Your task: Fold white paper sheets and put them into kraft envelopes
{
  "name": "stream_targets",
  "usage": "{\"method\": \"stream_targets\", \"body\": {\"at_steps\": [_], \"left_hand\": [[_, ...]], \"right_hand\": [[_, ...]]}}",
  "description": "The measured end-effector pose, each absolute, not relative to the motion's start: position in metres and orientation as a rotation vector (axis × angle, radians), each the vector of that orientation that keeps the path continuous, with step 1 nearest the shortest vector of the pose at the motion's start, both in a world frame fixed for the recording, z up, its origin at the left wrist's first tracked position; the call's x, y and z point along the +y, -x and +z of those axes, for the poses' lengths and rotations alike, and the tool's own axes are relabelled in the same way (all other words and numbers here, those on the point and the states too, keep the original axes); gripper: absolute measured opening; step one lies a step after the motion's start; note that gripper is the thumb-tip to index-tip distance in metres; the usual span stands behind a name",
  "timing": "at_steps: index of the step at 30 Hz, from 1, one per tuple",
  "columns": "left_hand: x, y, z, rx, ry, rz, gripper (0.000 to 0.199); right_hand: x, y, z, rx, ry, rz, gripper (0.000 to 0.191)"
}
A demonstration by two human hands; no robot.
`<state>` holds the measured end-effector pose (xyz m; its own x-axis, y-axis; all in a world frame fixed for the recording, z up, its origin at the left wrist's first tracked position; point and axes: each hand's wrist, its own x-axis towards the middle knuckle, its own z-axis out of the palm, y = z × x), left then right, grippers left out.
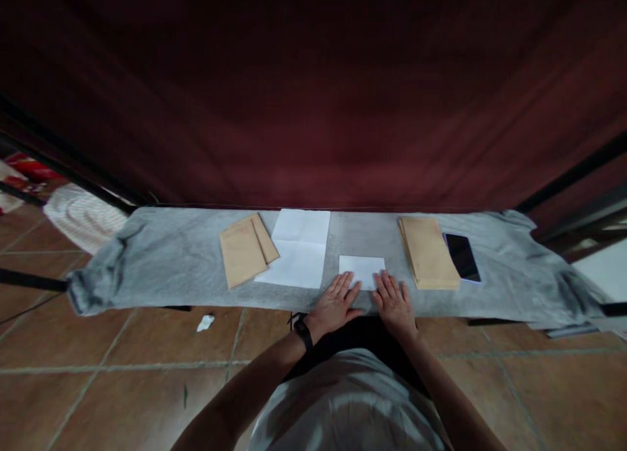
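A small white folded sheet of paper (pixel 362 265) lies flat on the grey cloth at the near middle of the bench. My left hand (pixel 337 304) rests on its left near corner, palm down, fingers stretched out. On the right near corner lies my right hand (pixel 393 302), also flat with its fingers extended. To the left are larger white sheets (pixel 301 258) with crease lines. Brown envelopes (pixel 242 255) partly overlap their left edge. A stack of brown envelopes (pixel 431 251) sits to the right of my right hand.
A dark-screened phone (pixel 462 257) lies right of the envelope stack. Grey cloth (pixel 161 261) covers the narrow bench, bunched at both ends. A dark red panel (pixel 313 111) rises behind it. Below, a white scrap (pixel 206 322) lies on the tiled floor (pixel 147 399).
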<state>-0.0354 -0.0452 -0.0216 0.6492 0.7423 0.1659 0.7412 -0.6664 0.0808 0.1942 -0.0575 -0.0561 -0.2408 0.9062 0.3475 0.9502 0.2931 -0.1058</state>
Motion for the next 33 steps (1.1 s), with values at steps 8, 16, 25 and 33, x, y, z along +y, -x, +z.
{"method": "stream_targets", "body": {"at_steps": [8, 16, 25, 33], "left_hand": [[-0.064, 0.042, -0.025, 1.439, -2.787, 0.299, 0.075], [-0.069, 0.046, -0.027, 1.511, -2.738, 0.288, 0.073], [-0.067, 0.045, -0.024, 1.51, -2.723, 0.289, 0.069], [-0.067, 0.051, -0.022, 1.497, -2.709, 0.333, 0.063]], "right_hand": [[-0.057, -0.191, -0.056, -2.201, 1.705, -0.172, 0.053], [-0.055, -0.189, -0.055, -2.163, 1.743, -0.131, 0.053], [-0.042, -0.158, -0.046, -2.247, 1.676, -0.042, 0.051], [-0.045, -0.159, -0.046, -2.22, 1.736, -0.042, 0.05]]}}
